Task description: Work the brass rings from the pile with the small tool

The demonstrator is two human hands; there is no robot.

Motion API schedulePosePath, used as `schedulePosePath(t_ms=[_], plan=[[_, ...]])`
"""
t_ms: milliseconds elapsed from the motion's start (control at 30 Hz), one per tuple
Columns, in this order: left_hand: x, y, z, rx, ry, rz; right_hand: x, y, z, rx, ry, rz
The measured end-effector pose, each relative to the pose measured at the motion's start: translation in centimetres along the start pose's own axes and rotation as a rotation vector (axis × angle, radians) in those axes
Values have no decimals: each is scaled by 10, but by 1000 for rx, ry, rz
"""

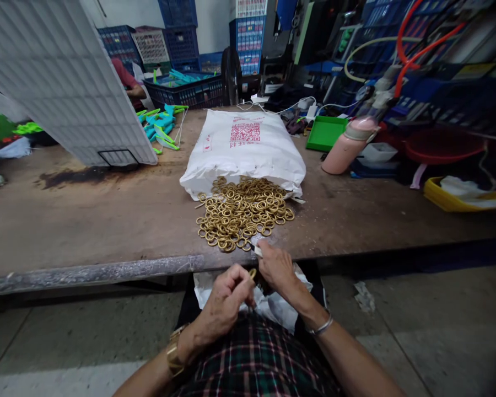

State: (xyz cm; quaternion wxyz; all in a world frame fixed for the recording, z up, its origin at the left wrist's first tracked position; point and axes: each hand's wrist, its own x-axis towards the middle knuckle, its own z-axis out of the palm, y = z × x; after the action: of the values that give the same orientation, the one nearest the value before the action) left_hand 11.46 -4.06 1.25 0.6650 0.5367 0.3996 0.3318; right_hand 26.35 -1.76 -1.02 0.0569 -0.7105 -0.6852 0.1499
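Observation:
Between the thumb and fingers of my left hand point(227, 298) is a brass-coloured ring point(252, 273), held just off the table's front edge. My right hand point(278, 271) is closed close beside it, around a small tool point(258, 251) with a pale handle and a dark tip; its exact kind is too small to tell. Ahead of both hands lies a heap of similar rings point(243, 215), spilling from the mouth of a white sack point(219, 143) with red print. White sheeting point(283, 306) covers my lap below the hands.
A pink bottle point(342, 151), a green tray point(326, 132) and a yellow tray point(446, 197) stand to the right. On the left a corrugated white panel point(78, 82) leans over the table point(149, 220). Behind it, another person's arm point(135, 91) shows near turquoise plastic parts point(161, 124).

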Motion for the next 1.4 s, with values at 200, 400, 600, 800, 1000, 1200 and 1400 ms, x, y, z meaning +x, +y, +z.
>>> schedulePosePath(t_ms=[200,400,600,800,1000,1200,1400], plan=[[7,-13,-1,-323,65,-200,17,-3,3,77,116,32],[14,-19,-8,-591,137,-296,24,-13,4,101,67,8],[18,-24,-14,-795,66,-321,25,-6,8,127,123,-16],[25,-21,-13,-705,122,-331,27,1,9,192,146,-5],[33,-14,-9,-174,246,-101,29,6,6,709,128,10],[38,-17,-9,232,235,209,18,1,5,1252,-129,208],[36,-22,-11,295,162,243,11,-9,0,1448,-221,288]])
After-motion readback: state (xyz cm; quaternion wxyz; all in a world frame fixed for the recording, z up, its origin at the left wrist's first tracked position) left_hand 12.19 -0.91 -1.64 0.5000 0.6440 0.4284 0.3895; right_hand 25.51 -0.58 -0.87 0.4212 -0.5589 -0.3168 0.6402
